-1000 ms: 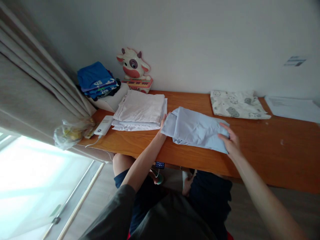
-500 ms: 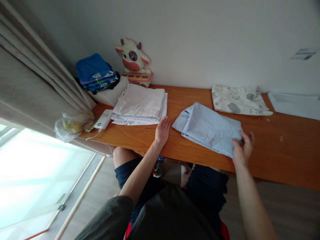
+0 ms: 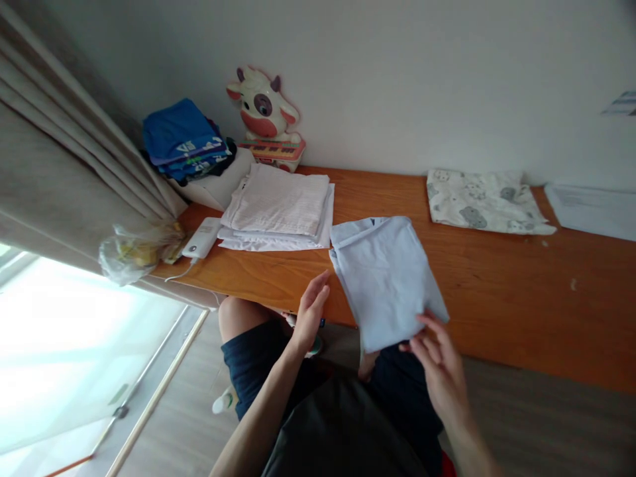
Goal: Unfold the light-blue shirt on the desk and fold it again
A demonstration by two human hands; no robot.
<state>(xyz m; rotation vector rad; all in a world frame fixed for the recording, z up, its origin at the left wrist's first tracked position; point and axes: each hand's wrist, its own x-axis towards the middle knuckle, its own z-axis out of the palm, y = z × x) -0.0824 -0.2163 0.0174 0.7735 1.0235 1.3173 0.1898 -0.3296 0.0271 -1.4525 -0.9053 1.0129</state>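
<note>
A folded light blue garment [image 3: 390, 281] lies slanted on the wooden table [image 3: 497, 291], its near corner hanging past the front edge. My right hand [image 3: 440, 364] is at its near right edge, index finger touching the cloth, fingers apart. To the left of the garment, my left hand [image 3: 311, 311] hovers by the table edge with fingers stretched, holding nothing. A stack of folded white cloths [image 3: 281, 202] sits at the left, close to the garment's far left corner.
A patterned white cloth [image 3: 487, 202] and white paper [image 3: 591, 209] lie at the back right. Along the left are a power bank [image 3: 203, 238], a plastic bag [image 3: 132, 252], a pile of blue clothes [image 3: 183, 139] and a cow toy keyboard [image 3: 268, 122]. A curtain [image 3: 74, 146] hangs beyond.
The blue garment has turned and slid toward me, over the table edge. My right hand has moved left and nearer; my left hand has drawn back from beside the white stack.
</note>
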